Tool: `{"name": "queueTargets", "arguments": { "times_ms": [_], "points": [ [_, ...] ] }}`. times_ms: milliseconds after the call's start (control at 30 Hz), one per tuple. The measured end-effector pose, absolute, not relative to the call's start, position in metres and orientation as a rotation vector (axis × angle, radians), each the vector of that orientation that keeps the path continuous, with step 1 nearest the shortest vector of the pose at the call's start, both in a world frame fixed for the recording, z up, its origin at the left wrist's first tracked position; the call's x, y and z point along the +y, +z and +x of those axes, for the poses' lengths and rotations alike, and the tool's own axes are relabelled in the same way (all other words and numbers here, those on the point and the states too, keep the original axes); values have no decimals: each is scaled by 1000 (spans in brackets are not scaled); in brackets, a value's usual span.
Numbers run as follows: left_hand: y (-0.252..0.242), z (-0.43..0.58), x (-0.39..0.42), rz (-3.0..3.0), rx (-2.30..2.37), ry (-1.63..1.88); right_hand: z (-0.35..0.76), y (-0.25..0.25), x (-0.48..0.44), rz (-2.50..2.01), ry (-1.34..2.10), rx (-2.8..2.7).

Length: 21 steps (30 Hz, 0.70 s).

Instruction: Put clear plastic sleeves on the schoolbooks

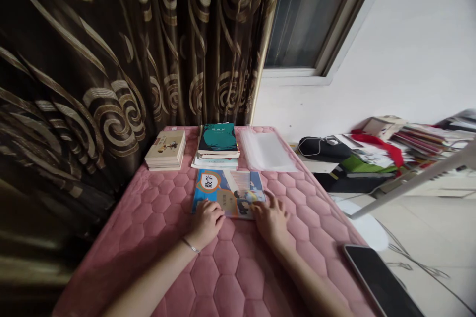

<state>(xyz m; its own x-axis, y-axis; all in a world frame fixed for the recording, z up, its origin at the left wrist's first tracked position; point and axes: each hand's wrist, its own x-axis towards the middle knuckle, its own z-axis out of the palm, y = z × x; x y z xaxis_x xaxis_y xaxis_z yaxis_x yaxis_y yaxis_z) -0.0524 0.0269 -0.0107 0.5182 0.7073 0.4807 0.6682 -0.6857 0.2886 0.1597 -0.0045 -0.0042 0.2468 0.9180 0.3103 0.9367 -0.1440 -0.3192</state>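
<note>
A maths textbook (226, 190) with a blue, illustrated cover lies flat, turned sideways, on a pink quilted surface. My left hand (206, 223), with a thin bracelet at the wrist, has its curled fingers on the book's near left edge. At the right end, my right hand (273, 220) holds the near corner, its thumb on the cover and its fingers along the side. The undersides of the fingertips are hidden. Just beyond the textbook sits a stack topped by a teal book (218, 138). Clear plastic book covers (269, 151) lie to the right of that stack.
A stack of beige books (166, 150) stands at the far left of the pink quilted surface (238, 267). A dark tablet-like device (379, 277) lies at the right edge. Patterned curtains (208, 34) hang behind. A slanted white pole (412, 181) and cluttered papers (372, 158) occupy the right side.
</note>
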Motion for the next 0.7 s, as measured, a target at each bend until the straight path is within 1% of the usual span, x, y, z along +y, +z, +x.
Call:
{"name": "queueTargets", "arguments": {
  "times_ms": [133,267,467,700],
  "points": [
    [-14,-43,32,2748,1183,921,123,-1,-13,-1838,-19,-1928],
    [-16,-39,30,2791,1191,916,116,-9,-9,-1769,-21,-1945],
    [-7,-61,34,2863,1164,794,146,-12,-12,-1738,-45,-1973],
    [-5,-121,46,2825,1172,792,205,-18,-28,-1852,-188,-1977]
  ]
}}
